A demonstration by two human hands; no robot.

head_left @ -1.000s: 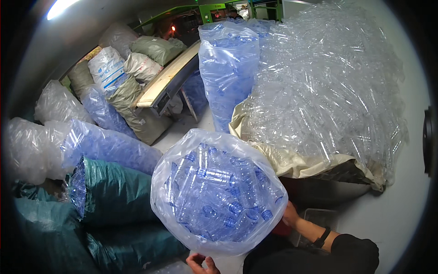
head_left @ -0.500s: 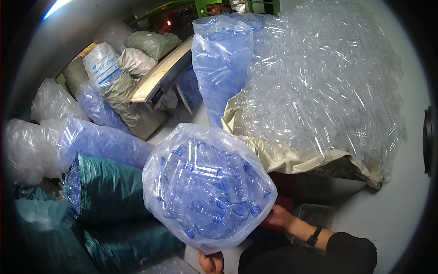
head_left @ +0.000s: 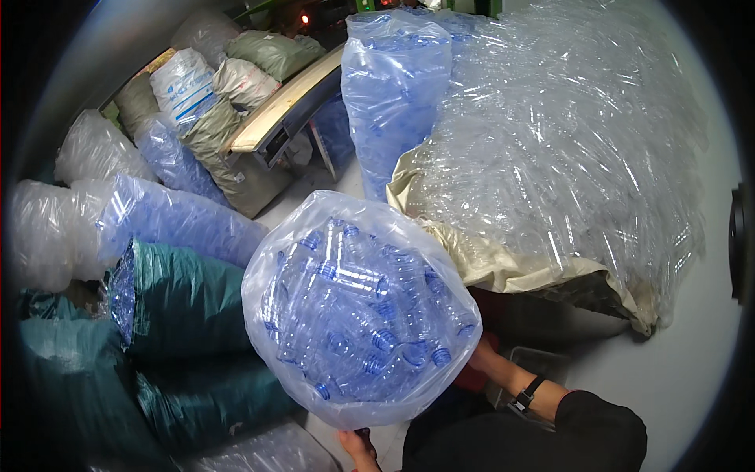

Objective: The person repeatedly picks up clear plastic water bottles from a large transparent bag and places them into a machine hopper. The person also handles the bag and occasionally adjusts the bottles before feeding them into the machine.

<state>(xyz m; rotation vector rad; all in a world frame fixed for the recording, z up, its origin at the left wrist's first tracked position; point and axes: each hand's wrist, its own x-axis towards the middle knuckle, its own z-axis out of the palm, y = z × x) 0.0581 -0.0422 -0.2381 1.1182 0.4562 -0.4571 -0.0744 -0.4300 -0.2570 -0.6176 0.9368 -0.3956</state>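
Note:
A clear plastic bag stands open-mouthed in front of me, full of blue-tinted clear plastic bottles. Their blue ring-like necks point in many directions. My left hand is closed on the near edge of the bag, below its mouth. At the bag's right side, my right hand grips the plastic, its fingers partly hidden by the bag. A dark band circles my right wrist.
Dark green sacks lie at the left, with bottle-filled bags beyond. A tall blue bag stands behind. A large heap of clear bottles fills a cream sack at right. A wooden-topped bench is further back.
The view has tilted and shifted slightly, so the background sits higher. The bag has turned a little and appears slightly larger; both hands stay at its edge.

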